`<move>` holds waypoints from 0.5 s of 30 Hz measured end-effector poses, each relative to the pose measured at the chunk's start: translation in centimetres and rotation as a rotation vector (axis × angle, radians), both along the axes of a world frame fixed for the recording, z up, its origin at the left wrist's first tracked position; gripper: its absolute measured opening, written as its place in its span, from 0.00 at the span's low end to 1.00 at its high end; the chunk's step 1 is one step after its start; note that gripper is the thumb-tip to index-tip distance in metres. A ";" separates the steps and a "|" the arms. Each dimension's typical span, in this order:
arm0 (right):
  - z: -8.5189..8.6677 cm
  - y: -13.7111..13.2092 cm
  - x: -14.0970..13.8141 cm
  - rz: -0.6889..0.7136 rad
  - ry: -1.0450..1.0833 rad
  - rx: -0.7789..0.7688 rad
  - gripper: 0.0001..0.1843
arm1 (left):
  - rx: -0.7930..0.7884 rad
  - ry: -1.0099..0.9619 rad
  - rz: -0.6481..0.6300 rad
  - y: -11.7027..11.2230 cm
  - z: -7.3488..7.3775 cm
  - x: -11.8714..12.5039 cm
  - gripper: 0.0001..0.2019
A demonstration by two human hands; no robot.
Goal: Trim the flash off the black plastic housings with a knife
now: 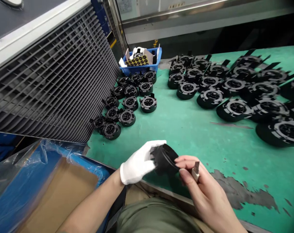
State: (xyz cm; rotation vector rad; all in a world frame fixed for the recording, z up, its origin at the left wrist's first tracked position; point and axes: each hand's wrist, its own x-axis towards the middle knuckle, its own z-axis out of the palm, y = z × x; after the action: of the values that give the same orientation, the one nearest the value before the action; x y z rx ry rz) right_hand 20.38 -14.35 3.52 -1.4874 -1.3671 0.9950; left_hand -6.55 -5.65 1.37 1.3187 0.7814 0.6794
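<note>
My left hand (141,161), in a white glove, is closed around the side of a round black plastic housing (165,160) just above the bench's front edge. The housing is tilted, with its smooth rim facing right and its notched end in the glove. My bare right hand (200,181) has thumb and fingertips closed on the rim's right side. A small tool with a pale handle and a flat metal end (196,171) is tucked in the same hand between the fingers; most of it is hidden.
Several similar black housings (127,117) stand in a group at left, more housings (211,97) at right. A blue bin (139,69) with stickers sits behind. Left are a dark grid rack (52,64) and a plastic-lined blue box (23,194). The green bench top (176,126) has worn patches.
</note>
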 end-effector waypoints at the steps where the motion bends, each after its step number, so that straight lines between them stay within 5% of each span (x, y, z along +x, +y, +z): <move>1: 0.2 -0.2 -0.3 0.014 -0.002 0.067 0.23 | -0.044 -0.075 -0.007 0.0 0.1 -0.3 0.42; 4: 0.8 -0.3 -0.7 0.073 -0.009 0.256 0.14 | -0.078 -0.090 -0.069 -0.1 0.8 -0.8 0.53; 8: 1.0 -0.3 -0.6 0.113 0.002 0.324 0.11 | 0.055 0.222 -0.057 -0.6 1.9 -0.1 0.81; 15: 0.2 -1.8 0.7 -0.062 0.045 0.134 0.13 | 0.297 0.232 0.009 0.2 2.6 1.3 0.62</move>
State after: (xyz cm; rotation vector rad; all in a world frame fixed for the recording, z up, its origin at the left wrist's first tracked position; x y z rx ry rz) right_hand 21.12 -16.11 3.72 -1.3915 -1.3215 0.8752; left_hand -5.29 -5.47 4.01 1.6870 0.8972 0.6748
